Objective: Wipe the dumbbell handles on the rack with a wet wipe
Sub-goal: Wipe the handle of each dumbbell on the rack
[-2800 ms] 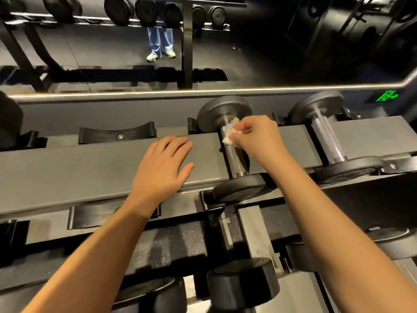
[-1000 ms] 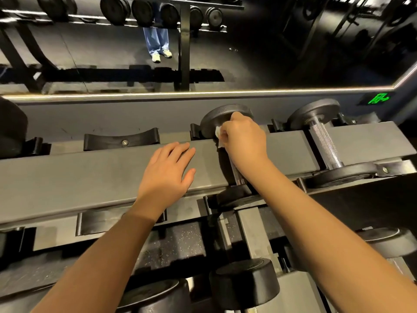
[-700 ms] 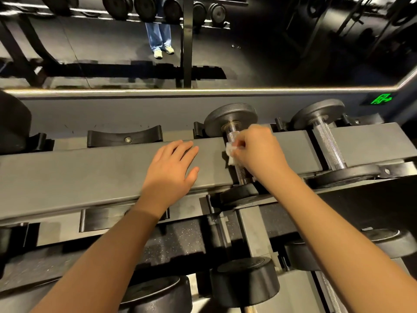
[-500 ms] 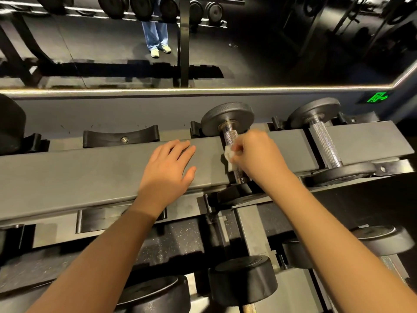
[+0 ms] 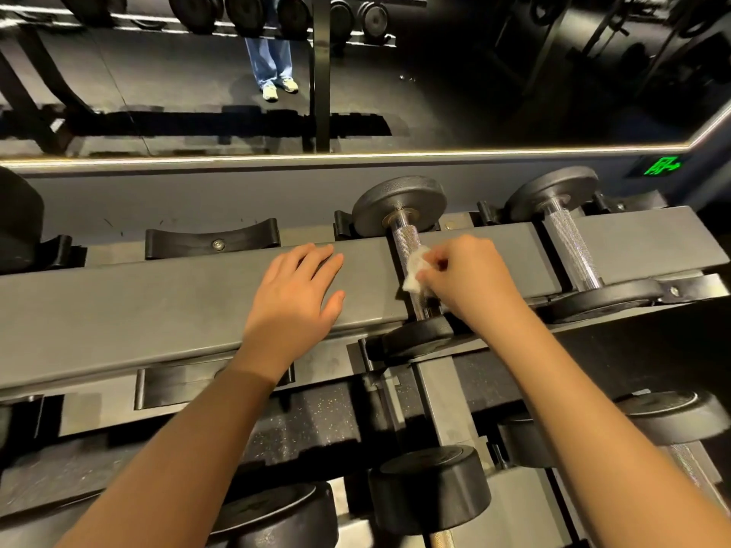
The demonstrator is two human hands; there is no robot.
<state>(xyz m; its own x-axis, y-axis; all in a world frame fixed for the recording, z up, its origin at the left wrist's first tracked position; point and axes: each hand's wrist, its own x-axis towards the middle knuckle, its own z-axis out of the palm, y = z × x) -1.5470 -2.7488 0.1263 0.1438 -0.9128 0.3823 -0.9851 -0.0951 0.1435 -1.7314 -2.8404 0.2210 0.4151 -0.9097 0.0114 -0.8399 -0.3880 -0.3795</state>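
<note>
A small black dumbbell with a knurled chrome handle (image 5: 406,241) lies across the grey top rail of the rack (image 5: 158,310). My right hand (image 5: 468,280) pinches a crumpled white wet wipe (image 5: 415,268) against the lower half of that handle. My left hand (image 5: 294,300) lies flat on the rail just left of the dumbbell, fingers straight. A second dumbbell with a bare chrome handle (image 5: 569,245) sits one slot to the right.
An empty black cradle (image 5: 211,241) sits on the back rail to the left. Larger dumbbells (image 5: 431,490) fill the lower tier below my arms. A mirror (image 5: 474,73) behind the rack reflects another rack and a person's legs.
My right hand has slid with the wipe from the top of the handle, near the far head, down toward its near end. My left hand has stayed on the rail.
</note>
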